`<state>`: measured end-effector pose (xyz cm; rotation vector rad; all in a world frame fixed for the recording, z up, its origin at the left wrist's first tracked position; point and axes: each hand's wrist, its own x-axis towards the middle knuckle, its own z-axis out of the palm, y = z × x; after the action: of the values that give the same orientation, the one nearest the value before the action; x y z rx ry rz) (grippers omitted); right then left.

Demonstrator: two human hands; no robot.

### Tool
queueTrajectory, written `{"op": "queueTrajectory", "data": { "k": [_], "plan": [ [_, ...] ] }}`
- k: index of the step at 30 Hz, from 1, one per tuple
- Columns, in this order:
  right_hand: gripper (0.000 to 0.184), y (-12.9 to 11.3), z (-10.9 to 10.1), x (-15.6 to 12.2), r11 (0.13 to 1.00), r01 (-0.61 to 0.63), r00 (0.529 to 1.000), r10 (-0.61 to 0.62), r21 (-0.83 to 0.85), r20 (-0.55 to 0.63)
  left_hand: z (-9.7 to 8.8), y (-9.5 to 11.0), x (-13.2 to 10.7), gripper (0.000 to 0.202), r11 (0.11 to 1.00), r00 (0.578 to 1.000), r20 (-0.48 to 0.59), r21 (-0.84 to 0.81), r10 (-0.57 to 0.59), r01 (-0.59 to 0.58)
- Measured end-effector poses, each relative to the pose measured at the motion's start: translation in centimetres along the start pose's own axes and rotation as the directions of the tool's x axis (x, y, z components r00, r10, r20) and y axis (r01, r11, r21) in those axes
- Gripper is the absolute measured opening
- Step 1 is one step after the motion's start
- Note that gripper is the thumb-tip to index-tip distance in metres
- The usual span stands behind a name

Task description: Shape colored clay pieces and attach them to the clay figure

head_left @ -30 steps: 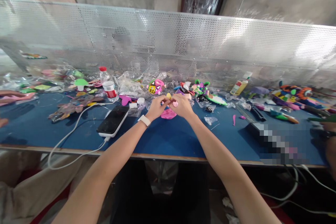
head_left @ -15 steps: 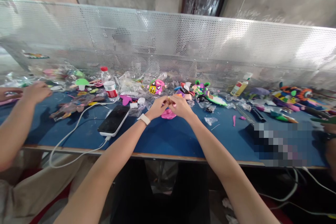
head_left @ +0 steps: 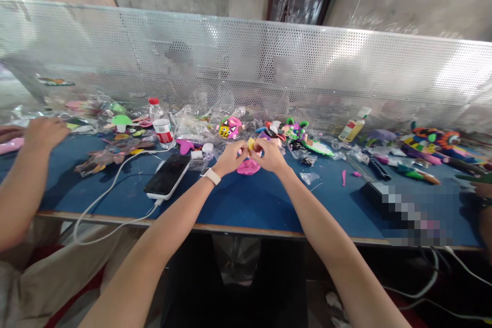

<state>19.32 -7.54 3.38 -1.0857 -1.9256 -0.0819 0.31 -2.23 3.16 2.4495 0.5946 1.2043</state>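
Observation:
My right hand (head_left: 270, 156) pinches a small yellow piece (head_left: 251, 143), soft-looking like modelling clay, between thumb and fingertips. Close beside it, my left hand (head_left: 230, 159) has its fingers curled together near the same piece; what lies inside them is too small to make out. On the blue table just under both hands is a bright pink lump (head_left: 248, 167) of clay-like stuff, partly covered by my fingers. Behind my hands sits a pink figure with a yellow cat face (head_left: 229, 128).
A phone on a white power bank (head_left: 167, 177) with a cable lies left of my left arm, near a red-capped bottle (head_left: 163, 125). Colourful clay figures (head_left: 295, 130) and plastic wrap line the perforated metal divider (head_left: 238, 56). Another person's hand (head_left: 46, 130) works at far left.
My hands have parted slightly at the fingertips, and the yellow piece shows more clearly between them. The co-worker's hand at left has shifted a little left.

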Motion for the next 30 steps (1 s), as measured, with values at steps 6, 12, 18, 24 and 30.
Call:
{"op": "queueTrajectory", "data": {
  "k": [6, 12, 18, 24, 30],
  "plan": [
    [0.021, -0.2, 0.2, 0.0, 0.999, 0.035, 0.999, -0.034, -0.032, 0.029, 0.0, -0.1, -0.1, 0.018, 0.999, 1.0, -0.019, 0.03, -0.025, 0.025],
    [0.024, 0.6, 0.7, 0.1, 0.999, -0.045, 0.999, 0.045, 0.004, -0.025, -0.6, -0.2, 0.1, 0.018, 0.993, 0.998, -0.041, 0.107, 0.055, -0.05],
    [0.021, 1.0, 1.4, 0.2, 0.864, -0.256, 0.954, 0.299, 0.434, -0.033, -0.8, -0.1, -0.3, 0.03, 0.99, 0.99, -0.04, 0.013, 0.138, -0.137],
    [0.033, 1.2, 2.1, 0.2, 0.661, -0.343, 0.906, 0.42, 0.668, 0.049, -0.3, -0.5, -0.1, 0.04, 0.993, 0.998, -0.043, -0.112, -0.04, 0.035],
    [0.039, 1.0, 1.7, -0.4, 0.834, -0.219, 0.953, 0.294, 0.506, -0.071, -0.5, -0.3, 0.0, 0.036, 0.985, 0.993, -0.045, -0.144, -0.105, 0.098]
  ]
}}
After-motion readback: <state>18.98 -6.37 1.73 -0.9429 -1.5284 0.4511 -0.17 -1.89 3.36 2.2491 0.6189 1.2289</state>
